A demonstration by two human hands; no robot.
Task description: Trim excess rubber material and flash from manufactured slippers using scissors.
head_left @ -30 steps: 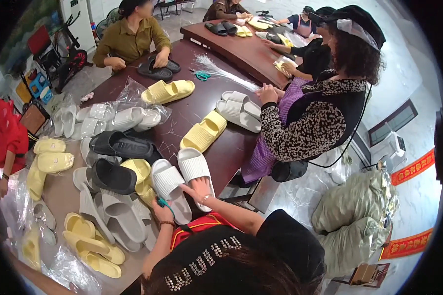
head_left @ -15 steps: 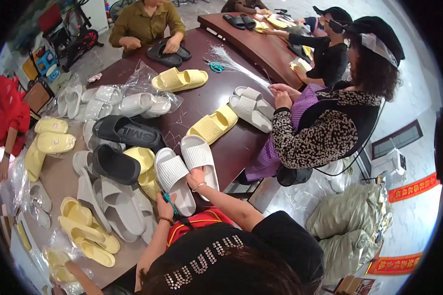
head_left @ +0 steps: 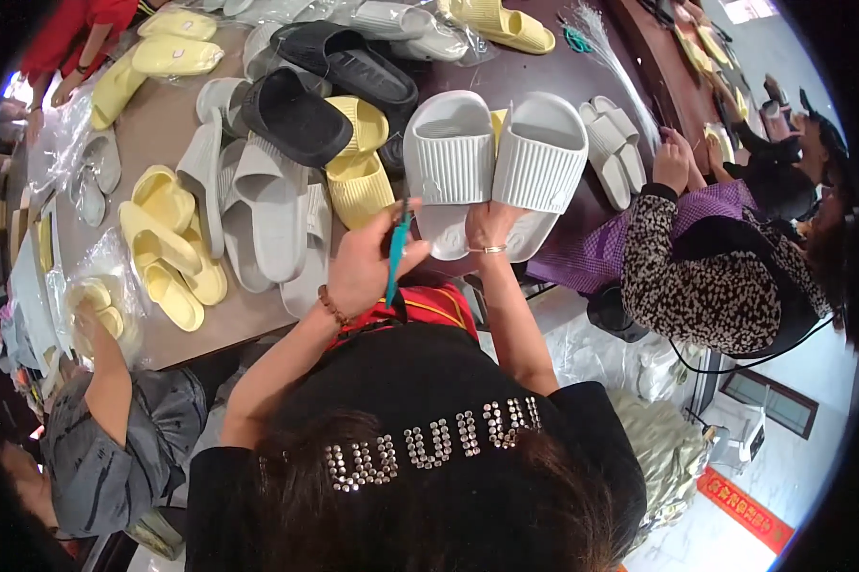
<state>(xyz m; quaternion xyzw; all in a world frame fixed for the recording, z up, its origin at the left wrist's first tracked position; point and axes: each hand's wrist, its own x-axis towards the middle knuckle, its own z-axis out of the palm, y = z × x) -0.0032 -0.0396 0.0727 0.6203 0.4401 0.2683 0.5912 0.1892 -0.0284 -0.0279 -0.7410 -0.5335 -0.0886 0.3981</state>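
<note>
2 pale grey slides (head_left: pixel 541 157) are held up at the table (head_left: pixel 534 74) edge, gripped from between by the right hand (head_left: pixel 491 226). 1 pair of teal snips (head_left: pixel 395 267) is held in the left hand (head_left: pixel 358 272), just beside them. 2 more grey slides (head_left: pixel 602 148) are seen to the right. Writing is seen on 1 black shirt (head_left: pixel 420 372) and 1 red banner (head_left: pixel 744 512). 2 yellow slides (head_left: pixel 113 321) are held in 1 clear bag (head_left: pixel 132 307)

At the right side I see a co-worker (head_left: pixel 711 286) in a patterned jacket and a purple apron (head_left: pixel 587 250), a pale green sack (head_left: pixel 668 448), and a red banner (head_left: pixel 746 510) (its writing is golden).
</note>
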